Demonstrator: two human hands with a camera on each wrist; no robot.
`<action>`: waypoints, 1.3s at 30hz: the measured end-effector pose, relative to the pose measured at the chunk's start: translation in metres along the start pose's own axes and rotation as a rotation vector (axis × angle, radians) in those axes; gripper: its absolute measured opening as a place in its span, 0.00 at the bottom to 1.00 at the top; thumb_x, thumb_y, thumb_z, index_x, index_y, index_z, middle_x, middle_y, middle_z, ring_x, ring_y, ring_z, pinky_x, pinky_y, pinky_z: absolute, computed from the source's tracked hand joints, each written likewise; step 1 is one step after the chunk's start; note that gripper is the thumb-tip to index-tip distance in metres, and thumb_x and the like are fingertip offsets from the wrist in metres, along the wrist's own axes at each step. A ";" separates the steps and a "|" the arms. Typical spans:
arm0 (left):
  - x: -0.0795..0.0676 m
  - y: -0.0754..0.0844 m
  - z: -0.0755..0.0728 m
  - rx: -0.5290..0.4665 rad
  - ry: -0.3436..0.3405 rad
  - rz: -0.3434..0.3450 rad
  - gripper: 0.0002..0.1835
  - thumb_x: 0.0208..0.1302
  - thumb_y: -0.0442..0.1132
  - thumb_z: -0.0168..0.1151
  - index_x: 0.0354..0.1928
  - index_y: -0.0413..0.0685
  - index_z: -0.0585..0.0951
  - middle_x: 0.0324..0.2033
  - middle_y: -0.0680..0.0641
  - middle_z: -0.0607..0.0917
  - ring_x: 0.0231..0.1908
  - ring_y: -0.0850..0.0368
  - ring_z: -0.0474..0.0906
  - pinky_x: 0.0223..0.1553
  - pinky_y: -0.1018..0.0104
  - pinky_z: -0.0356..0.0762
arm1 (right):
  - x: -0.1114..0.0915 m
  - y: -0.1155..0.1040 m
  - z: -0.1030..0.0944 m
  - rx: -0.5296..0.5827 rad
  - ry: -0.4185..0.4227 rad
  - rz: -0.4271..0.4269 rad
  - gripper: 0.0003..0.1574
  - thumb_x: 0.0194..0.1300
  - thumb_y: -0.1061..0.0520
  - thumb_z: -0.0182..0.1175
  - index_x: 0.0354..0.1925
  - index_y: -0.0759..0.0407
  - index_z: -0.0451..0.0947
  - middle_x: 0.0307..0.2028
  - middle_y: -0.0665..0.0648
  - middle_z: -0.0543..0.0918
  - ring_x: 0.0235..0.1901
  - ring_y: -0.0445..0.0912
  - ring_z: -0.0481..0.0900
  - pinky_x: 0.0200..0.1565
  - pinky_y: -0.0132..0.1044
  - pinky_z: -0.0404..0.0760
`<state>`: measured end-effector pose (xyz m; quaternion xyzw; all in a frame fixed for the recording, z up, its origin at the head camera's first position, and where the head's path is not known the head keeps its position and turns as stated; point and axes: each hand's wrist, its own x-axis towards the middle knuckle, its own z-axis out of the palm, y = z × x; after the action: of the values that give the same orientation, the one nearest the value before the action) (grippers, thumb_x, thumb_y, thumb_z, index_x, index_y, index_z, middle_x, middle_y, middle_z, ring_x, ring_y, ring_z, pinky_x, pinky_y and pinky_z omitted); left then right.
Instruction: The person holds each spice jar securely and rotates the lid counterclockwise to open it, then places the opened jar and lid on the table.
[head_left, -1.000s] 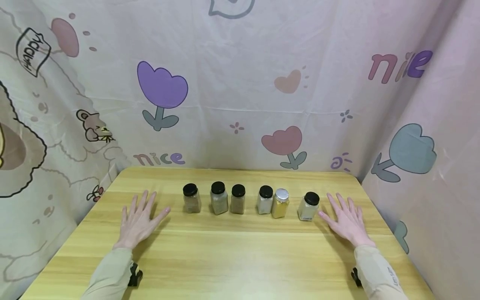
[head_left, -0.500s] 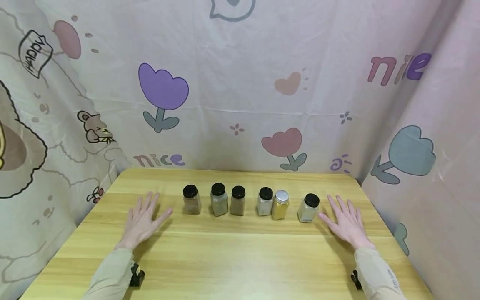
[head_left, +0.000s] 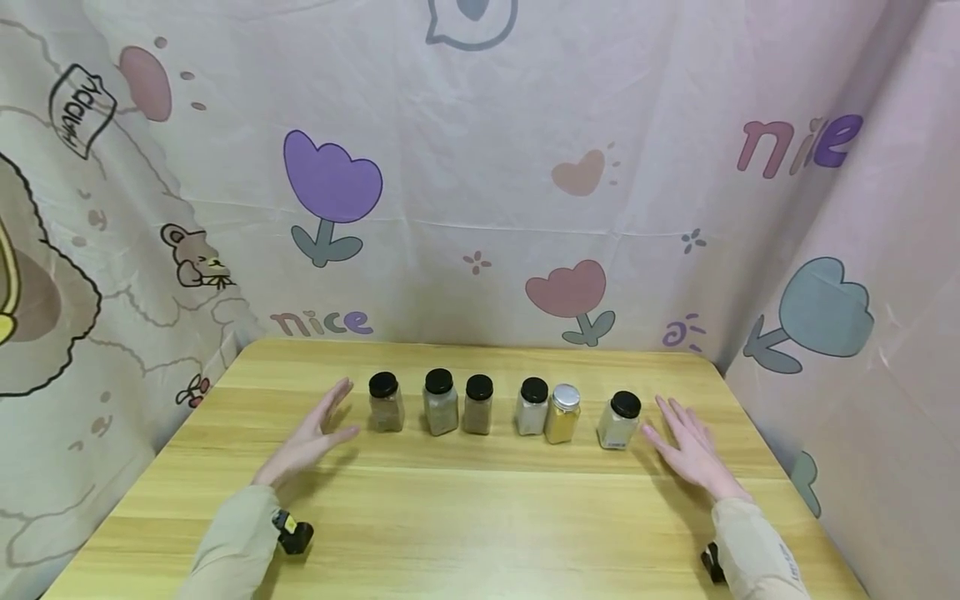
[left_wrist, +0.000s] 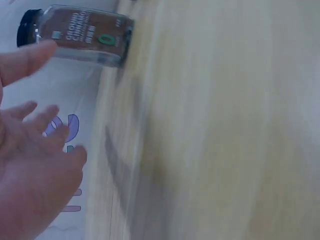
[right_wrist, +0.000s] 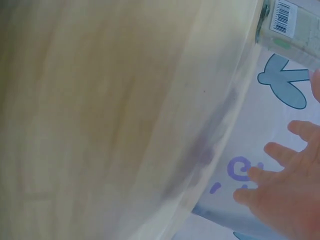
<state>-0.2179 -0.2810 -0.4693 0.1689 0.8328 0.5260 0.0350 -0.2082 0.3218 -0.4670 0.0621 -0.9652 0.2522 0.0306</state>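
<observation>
Head view: my left hand, empty, fingers loosely straight, just beside a clear, square-sided, black-lidded jar of brown powder.
My right hand: empty, fingers spread, near a clear, black-lidded, pale-filled jar.
Brown jar: upright; seemingly reaching stage; gripping calls for thumb and fingers around it.

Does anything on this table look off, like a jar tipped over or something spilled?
No spill shows, and all six jars stand upright on the table. Only the yellow jar stands out mildly: its lid is silver, while the other five are black.
</observation>
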 end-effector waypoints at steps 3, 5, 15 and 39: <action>0.005 0.001 0.003 -0.105 -0.054 0.035 0.49 0.69 0.32 0.59 0.79 0.36 0.36 0.78 0.30 0.38 0.75 0.23 0.36 0.71 0.23 0.34 | 0.002 0.002 0.001 0.064 -0.001 -0.015 0.46 0.78 0.40 0.48 0.77 0.67 0.49 0.75 0.81 0.46 0.72 0.81 0.42 0.68 0.81 0.40; 0.008 0.002 0.004 -0.144 -0.077 0.032 0.49 0.69 0.31 0.58 0.79 0.36 0.36 0.79 0.31 0.38 0.76 0.24 0.34 0.72 0.25 0.32 | 0.003 0.003 0.002 0.101 -0.001 -0.019 0.45 0.78 0.41 0.46 0.77 0.68 0.49 0.75 0.80 0.46 0.73 0.80 0.42 0.69 0.81 0.40; 0.020 0.005 0.016 -0.223 -0.101 -0.026 0.48 0.70 0.34 0.58 0.79 0.37 0.38 0.78 0.31 0.40 0.78 0.29 0.35 0.76 0.32 0.33 | 0.006 0.005 0.002 0.192 0.009 -0.041 0.43 0.80 0.44 0.44 0.76 0.72 0.48 0.75 0.79 0.48 0.74 0.77 0.45 0.71 0.78 0.44; 0.024 0.015 0.055 -0.206 0.147 -0.138 0.33 0.65 0.33 0.66 0.69 0.32 0.65 0.69 0.30 0.68 0.75 0.35 0.56 0.80 0.46 0.48 | 0.000 -0.032 0.000 0.462 0.200 0.081 0.38 0.82 0.44 0.39 0.78 0.63 0.48 0.80 0.69 0.40 0.77 0.73 0.40 0.73 0.76 0.43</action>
<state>-0.2241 -0.2197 -0.4775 0.0677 0.7843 0.6161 0.0270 -0.2034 0.2946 -0.4518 0.0036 -0.8759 0.4718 0.1011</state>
